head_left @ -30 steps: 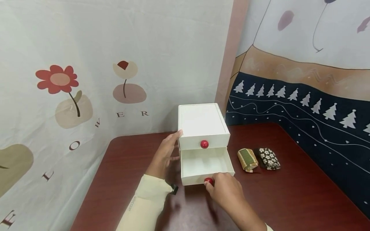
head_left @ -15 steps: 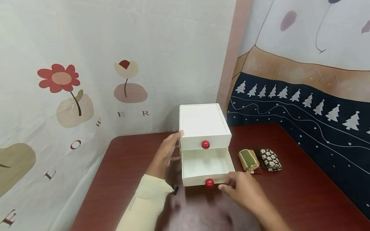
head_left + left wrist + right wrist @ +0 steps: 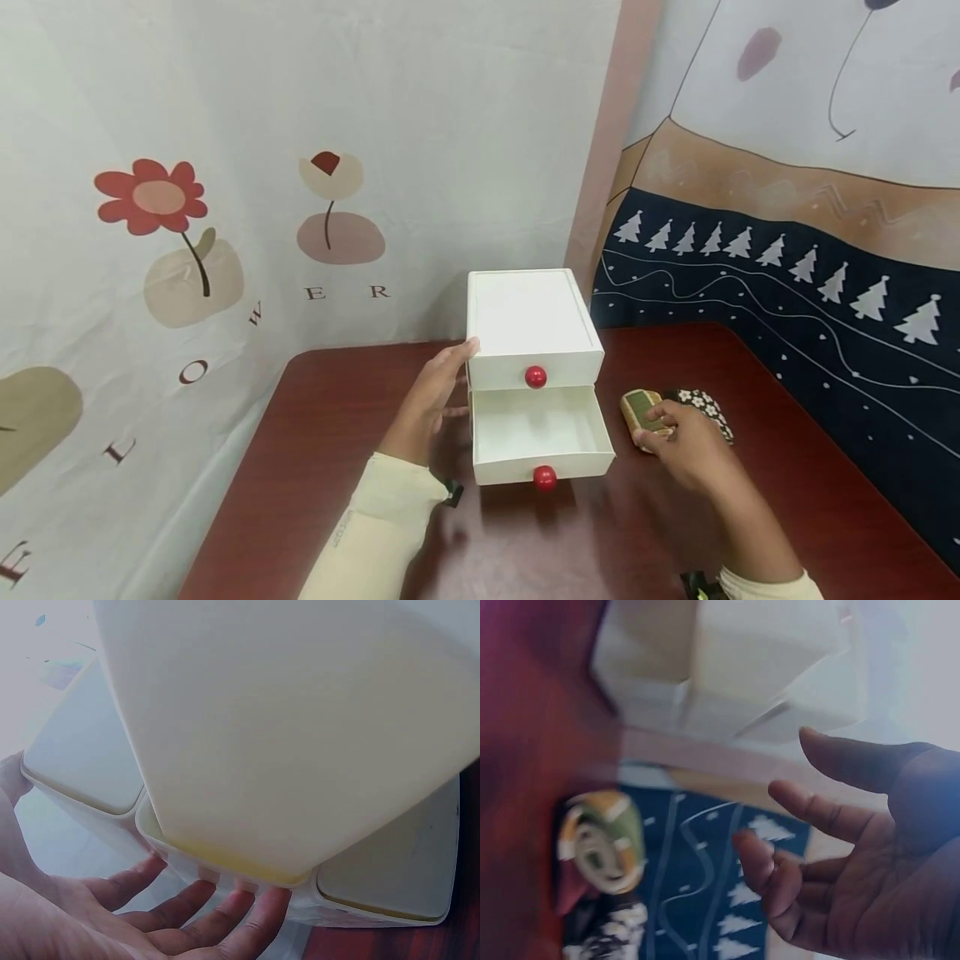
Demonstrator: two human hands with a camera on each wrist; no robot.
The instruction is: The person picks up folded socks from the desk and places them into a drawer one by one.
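A white two-drawer box [image 3: 532, 325] stands on the dark red table [image 3: 337, 417]. Its lower drawer [image 3: 536, 433] is pulled out and looks empty, with a red knob [image 3: 544, 477] on its front. My left hand [image 3: 450, 379] lies flat against the box's left side; in the left wrist view its straight fingers [image 3: 225, 907] press the white wall [image 3: 285, 735]. My right hand [image 3: 656, 418] hovers over a green striped cloth roll [image 3: 640, 406], fingers loosely spread and holding nothing. The right wrist view shows that hand [image 3: 780, 787] apart from the roll [image 3: 604, 844].
A black flowered cloth roll [image 3: 703, 403] lies right beside the green one, also seen as the dark roll [image 3: 600, 937] in the right wrist view. The upper drawer is closed, with a red knob [image 3: 536, 377]. Printed cloth walls stand behind and to the right.
My right hand has let go of the lower drawer's red knob and moved right to the green roll. The drawer stays pulled out. The left hand has not moved.
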